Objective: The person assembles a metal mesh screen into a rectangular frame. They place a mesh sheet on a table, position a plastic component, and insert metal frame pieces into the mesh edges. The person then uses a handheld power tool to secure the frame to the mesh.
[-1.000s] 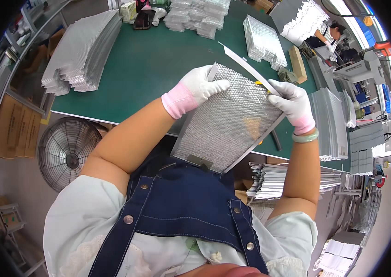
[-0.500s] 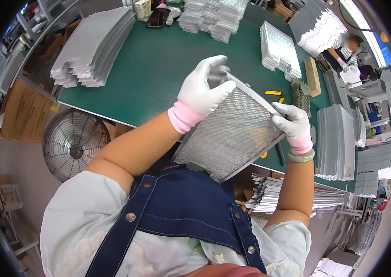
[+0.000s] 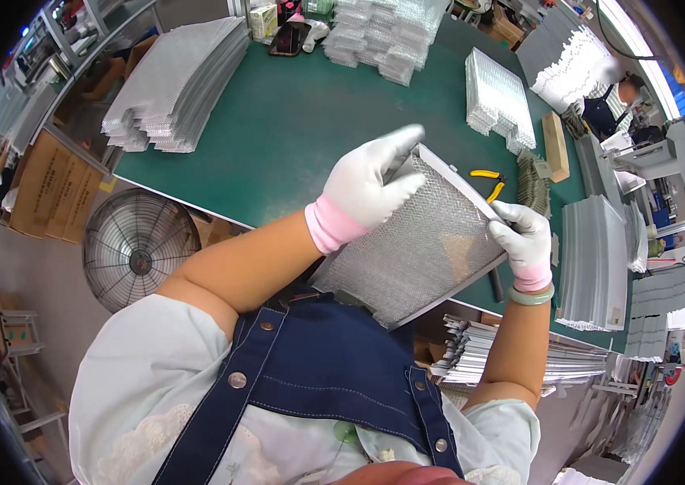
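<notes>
A rectangular mesh filter panel (image 3: 415,250) with a thin silvery metal frame is tilted in front of my apron, over the near table edge. My right hand (image 3: 524,236), in a white glove with a pink cuff, pinches the frame at the panel's right corner. At the far upper corner is my left hand (image 3: 373,182), gloved the same way. Its fingers stretch out, slightly blurred, with the thumb apart from them over the mesh. Whether its palm touches the frame cannot be made out. Yellow-handled pliers (image 3: 490,184) lie just beyond the frame's far edge.
On the green table (image 3: 294,137) stand a stack of mesh sheets (image 3: 177,81) at left, more mesh piles (image 3: 383,36) at the back and a wooden block (image 3: 555,145) at right. A floor fan (image 3: 140,255) is at left. A co-worker (image 3: 605,109) is at far right.
The panel and both hands have shifted slightly right and down in the picture, as has the whole scene. My left fingers have straightened out at the panel's corner. The right hand keeps its grip.
</notes>
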Available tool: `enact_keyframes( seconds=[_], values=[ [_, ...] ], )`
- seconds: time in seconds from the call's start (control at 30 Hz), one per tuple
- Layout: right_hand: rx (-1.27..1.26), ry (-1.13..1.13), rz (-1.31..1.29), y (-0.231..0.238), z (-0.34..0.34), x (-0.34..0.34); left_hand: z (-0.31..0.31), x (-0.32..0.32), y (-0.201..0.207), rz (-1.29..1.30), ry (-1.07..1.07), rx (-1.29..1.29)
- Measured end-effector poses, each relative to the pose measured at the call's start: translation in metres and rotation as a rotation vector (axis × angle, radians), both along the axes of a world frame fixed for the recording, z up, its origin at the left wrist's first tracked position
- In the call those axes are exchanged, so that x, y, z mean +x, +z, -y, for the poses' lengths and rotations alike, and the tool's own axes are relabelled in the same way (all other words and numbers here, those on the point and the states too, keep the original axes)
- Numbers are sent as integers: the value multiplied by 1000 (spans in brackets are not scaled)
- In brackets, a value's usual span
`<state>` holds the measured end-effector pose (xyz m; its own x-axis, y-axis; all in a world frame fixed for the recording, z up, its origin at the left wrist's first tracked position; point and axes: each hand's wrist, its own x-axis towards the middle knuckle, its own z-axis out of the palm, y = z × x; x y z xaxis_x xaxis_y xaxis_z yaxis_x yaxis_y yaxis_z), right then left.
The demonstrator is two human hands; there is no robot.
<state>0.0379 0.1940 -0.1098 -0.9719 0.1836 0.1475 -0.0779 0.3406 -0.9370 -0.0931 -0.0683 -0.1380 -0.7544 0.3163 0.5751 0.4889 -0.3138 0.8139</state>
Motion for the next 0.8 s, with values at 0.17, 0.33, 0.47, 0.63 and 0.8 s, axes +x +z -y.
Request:
enact_keyframes(
  seconds=[0.17, 0.33, 0.47, 0.63, 0.8],
  values=[
    [10, 30, -24, 2, 0, 3, 11, -6, -4, 190, -334, 11],
    [71, 75, -89, 8, 2, 7, 17, -3, 3, 191, -337, -50],
    [89, 127, -142, 6, -1, 10, 22, 3, 8, 153, -338, -26],
    [119, 95, -128, 10, 7, 12, 24, 3, 4, 189, -316, -78],
    [178, 64, -109, 10, 12, 10, 28, 0, 4, 69, -220, -161]
  ],
)
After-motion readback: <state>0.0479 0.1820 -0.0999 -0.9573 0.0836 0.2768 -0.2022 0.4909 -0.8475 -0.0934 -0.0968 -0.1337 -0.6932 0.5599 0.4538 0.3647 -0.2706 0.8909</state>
